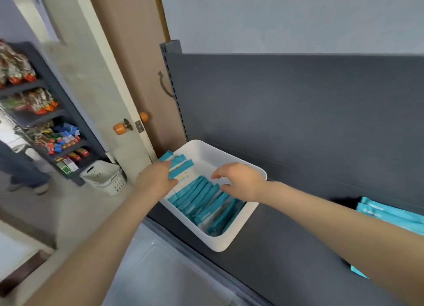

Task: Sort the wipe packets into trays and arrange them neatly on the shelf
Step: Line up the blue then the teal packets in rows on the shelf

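Both of my bare forearms reach in from the bottom corners and meet over the white tray (229,245), which sits at the left end of the dark grey shelf (286,248), stretching from near the back panel almost to the front edge. My left hand (158,179) grips a small bunch of teal wipe packets (180,167), fingers curled round them, and holds them over the tray's far left corner, beside the shelf's upright post. My right hand (241,181) is relaxed and holds nothing; its fingers are spread and bent loosely above the row of packets (204,200) that stands on edge in the tray, and I cannot tell whether the fingertips touch the tops. That row fills the near half of the tray, the packets leaning against one another, while the far half shows bare white floor apart from one packet lying flat under my left hand. More teal packets (387,214) lie towards the right end of the shelf, partly hidden behind my right forearm. Left of the shelf stands a door with orange knobs (119,129), a white basket (103,177) on the floor by it, and further left a dark rack of snack bags (46,113) with a person's legs (20,165) in front of it.
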